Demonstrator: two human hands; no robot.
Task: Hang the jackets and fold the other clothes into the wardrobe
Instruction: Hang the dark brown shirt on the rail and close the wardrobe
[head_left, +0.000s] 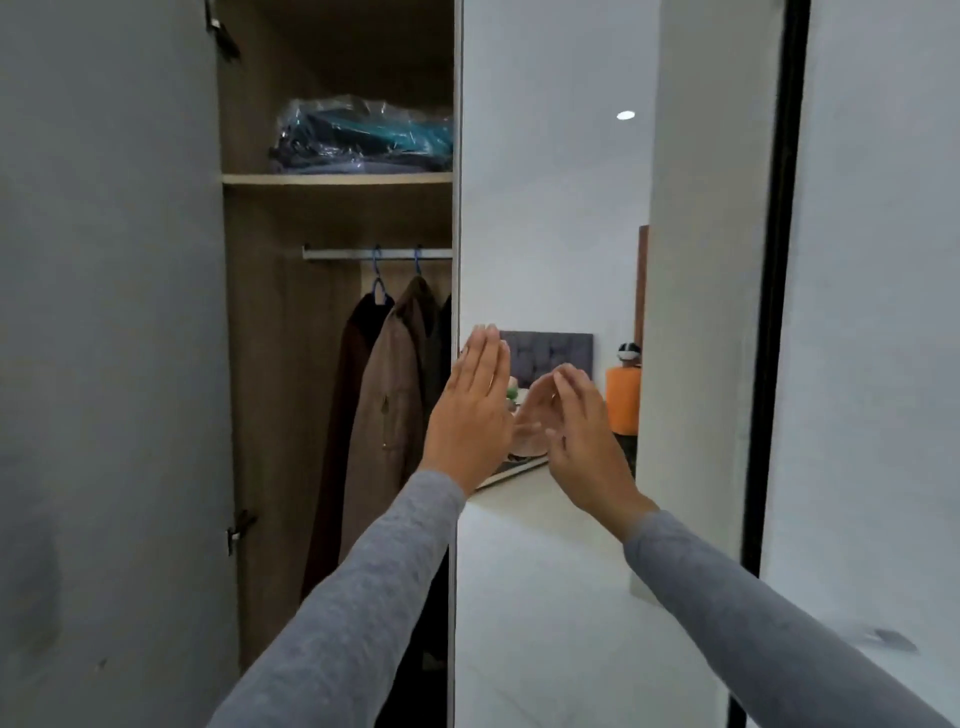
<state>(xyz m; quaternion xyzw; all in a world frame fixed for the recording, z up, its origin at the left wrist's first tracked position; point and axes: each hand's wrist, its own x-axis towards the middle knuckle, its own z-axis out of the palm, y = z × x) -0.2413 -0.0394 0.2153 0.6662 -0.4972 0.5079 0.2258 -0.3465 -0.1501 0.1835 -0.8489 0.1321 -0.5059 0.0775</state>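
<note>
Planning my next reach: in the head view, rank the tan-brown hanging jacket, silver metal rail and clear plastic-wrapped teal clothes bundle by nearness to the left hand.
1. Tan-brown hanging jacket, just left of the left hand.
2. Silver metal rail, higher up, above the jacket.
3. Clear plastic-wrapped teal clothes bundle, on the top shelf, highest.

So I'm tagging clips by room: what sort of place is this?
Probably a bedroom: an open wardrobe with jackets hanging on a rail, and a padded headboard reflected in its mirrored door.
</note>
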